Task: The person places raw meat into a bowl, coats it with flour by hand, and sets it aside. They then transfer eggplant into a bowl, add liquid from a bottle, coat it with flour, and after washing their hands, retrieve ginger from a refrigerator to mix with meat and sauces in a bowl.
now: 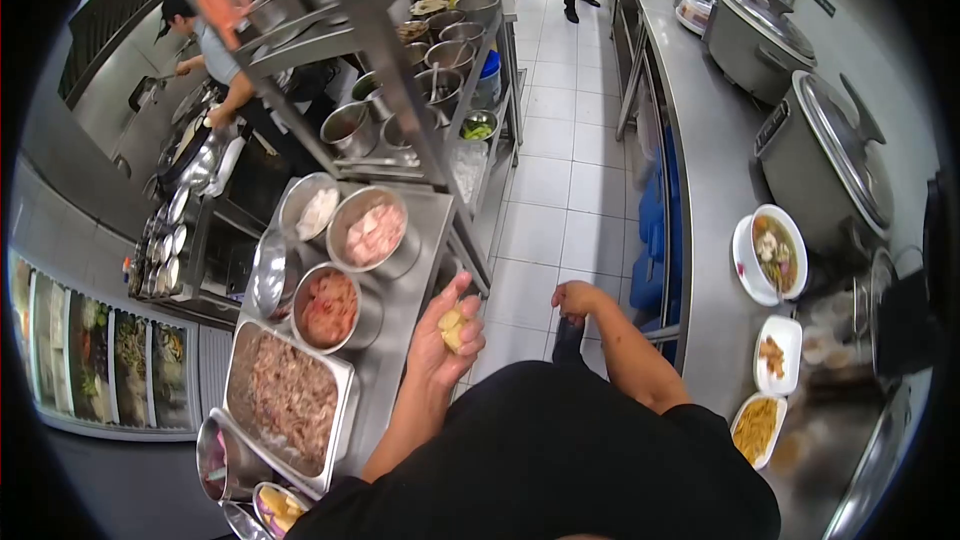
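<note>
My left hand (447, 340) is closed around a knobbly pale-yellow piece of food (453, 330), which looks like ginger; the fingers cover part of it. To its left on a steel counter are a steel pot of pale pink raw meat (375, 235), a pot of redder raw meat (328, 308) and a deep steel pan of brownish sliced meat (285, 390). My right hand (577, 300) hangs over the aisle with its fingers curled, above a dark shape (569, 342) that may be my leg or shoe. Whatever it may hold is hidden.
A steel rack (390, 60) with several pots rises ahead on the left. The right counter (700, 140) carries large cookers (840, 150), a soup bowl (778, 255) and food dishes. A tiled aisle (565, 190) runs between. One person (225, 60) works at the stove; others stand far ahead.
</note>
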`<act>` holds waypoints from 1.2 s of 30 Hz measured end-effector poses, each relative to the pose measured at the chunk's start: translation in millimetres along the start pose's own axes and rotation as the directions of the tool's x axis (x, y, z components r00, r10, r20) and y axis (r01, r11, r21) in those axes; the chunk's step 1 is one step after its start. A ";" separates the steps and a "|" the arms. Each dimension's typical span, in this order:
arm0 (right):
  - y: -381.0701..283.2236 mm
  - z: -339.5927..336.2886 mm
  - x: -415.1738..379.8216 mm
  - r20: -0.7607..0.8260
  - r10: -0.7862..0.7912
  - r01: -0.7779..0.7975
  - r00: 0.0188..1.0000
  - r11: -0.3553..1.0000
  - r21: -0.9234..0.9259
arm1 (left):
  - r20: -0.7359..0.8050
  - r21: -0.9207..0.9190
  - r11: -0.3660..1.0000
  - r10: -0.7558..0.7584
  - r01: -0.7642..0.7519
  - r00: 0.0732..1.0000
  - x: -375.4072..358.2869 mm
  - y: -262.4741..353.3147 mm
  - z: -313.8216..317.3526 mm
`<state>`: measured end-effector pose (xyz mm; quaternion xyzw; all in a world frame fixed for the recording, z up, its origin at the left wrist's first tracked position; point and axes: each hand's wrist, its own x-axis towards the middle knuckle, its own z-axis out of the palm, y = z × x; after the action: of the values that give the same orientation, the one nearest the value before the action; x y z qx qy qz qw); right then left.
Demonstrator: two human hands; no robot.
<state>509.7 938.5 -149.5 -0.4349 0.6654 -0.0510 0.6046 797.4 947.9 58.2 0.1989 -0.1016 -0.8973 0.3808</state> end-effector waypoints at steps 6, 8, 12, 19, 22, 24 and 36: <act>-17.8 -170.8 51.0 0.041 0.026 -0.025 0.999 0.999 -0.040 | -0.010 0.057 0.997 -0.053 0.054 0.999 162.6 -2.3 73.0; -25.7 -222.3 69.4 0.035 0.008 -0.009 0.999 1.000 0.010 | -0.021 0.090 0.996 -0.022 0.024 1.000 207.3 3.4 92.8; -45.3 -307.6 108.1 0.048 -0.014 0.016 0.999 0.998 -0.057 | -0.044 0.055 0.998 0.017 -0.015 0.999 297.5 19.1 107.1; -62.1 -481.3 213.5 0.051 -0.095 0.100 0.994 0.989 -0.111 | -0.014 0.016 0.998 -0.060 0.060 0.998 497.9 55.5 124.8; -97.3 -558.7 210.6 -0.042 -0.017 0.021 0.999 0.996 0.087 | 0.066 0.049 0.994 -0.103 0.100 0.992 592.9 88.4 157.1; -114.0 -615.5 213.7 -0.100 -0.040 0.054 0.994 0.988 0.144 | 0.088 0.114 0.985 -0.137 0.127 0.987 650.8 101.8 181.5; -200.4 -882.1 318.9 -0.214 -0.254 0.296 0.943 0.936 0.191 | 0.073 0.225 0.967 -0.143 0.123 0.987 954.8 115.1 254.3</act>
<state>-100.7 206.8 -40.4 -0.4476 0.6414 -0.2493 0.5711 158.6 185.4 58.6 0.2061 -0.2033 -0.9121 0.2904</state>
